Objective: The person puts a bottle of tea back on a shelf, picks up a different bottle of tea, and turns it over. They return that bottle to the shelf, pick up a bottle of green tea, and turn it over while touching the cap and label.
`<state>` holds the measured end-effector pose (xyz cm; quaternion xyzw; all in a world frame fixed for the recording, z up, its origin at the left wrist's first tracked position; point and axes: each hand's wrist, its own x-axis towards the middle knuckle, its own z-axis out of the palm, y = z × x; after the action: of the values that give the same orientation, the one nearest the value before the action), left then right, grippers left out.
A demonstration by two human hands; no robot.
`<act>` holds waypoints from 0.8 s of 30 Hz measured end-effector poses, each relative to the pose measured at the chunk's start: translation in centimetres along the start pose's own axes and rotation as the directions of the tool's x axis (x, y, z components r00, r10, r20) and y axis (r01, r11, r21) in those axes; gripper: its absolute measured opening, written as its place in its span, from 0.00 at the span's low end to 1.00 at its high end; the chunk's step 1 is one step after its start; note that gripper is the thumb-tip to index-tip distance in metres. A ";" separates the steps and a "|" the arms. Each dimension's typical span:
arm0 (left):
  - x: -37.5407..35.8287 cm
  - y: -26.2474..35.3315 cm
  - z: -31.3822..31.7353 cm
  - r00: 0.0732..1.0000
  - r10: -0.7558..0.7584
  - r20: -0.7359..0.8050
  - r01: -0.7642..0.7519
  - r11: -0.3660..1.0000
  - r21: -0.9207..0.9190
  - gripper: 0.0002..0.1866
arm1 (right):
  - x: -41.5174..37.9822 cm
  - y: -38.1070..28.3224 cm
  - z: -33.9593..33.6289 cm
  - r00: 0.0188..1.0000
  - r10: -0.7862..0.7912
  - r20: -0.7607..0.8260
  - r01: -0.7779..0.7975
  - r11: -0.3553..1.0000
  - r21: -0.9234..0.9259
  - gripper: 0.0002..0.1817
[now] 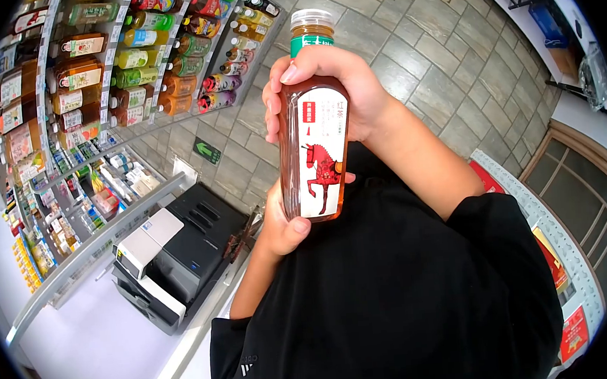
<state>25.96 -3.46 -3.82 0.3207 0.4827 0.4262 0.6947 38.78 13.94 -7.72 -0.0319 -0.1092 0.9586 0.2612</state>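
An upright capped bottle of amber tea [312, 129] bears a white red-horse label.

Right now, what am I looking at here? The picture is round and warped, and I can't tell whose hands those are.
A person wears one camera on the head, looking down, and its wide lens bends the view. The hands are the wearer's own. The right hand grips the neck of a bottle of red tea with a red horse label, and the left hand supports its base. The shop shelves carry more drinks, and a printer stands beside them on the grey tiled floor.
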 end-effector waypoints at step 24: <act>0.7 -0.7 0.1 0.999 -0.045 -0.006 0.045 0.999 0.015 0.56 | -0.2 -0.8 -0.6 0.980 0.054 -0.189 -0.051 0.998 0.021 0.15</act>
<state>26.36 -3.15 -4.63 0.3139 0.4949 0.4076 0.7002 39.44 14.61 -8.08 -0.1237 -0.0751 0.9587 0.2451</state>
